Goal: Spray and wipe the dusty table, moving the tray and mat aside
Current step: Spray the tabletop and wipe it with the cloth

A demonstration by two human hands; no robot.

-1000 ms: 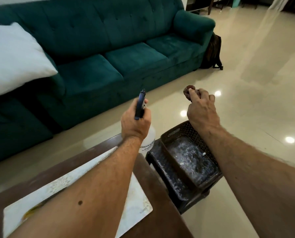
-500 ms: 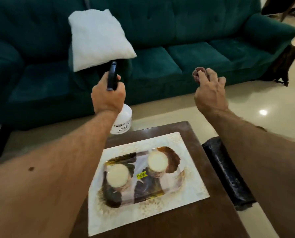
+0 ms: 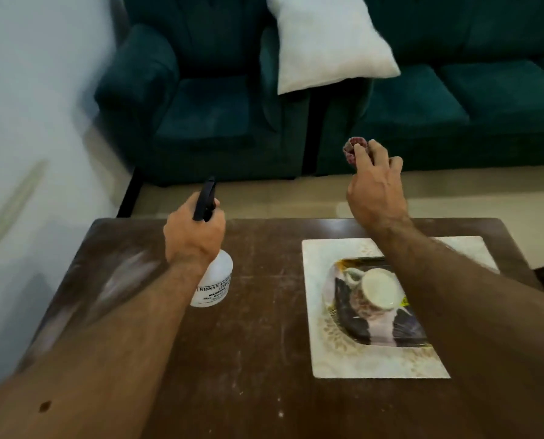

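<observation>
Left hand (image 3: 194, 236) is gripping the spray bottle (image 3: 213, 282) by its black head, held over the counter (image 3: 258, 343); right hand (image 3: 375, 191) is pinching a bunched cloth (image 3: 353, 147) above the far edge. Dust is showing thickest at the left side. I am judging the spraying step is next: aim the nozzle down at the bare left half, mist lightly, keep spray off the mat (image 3: 331, 359). Mat is lying on the right half. Bottle is opaque white; fill level I cannot tell.
</observation>
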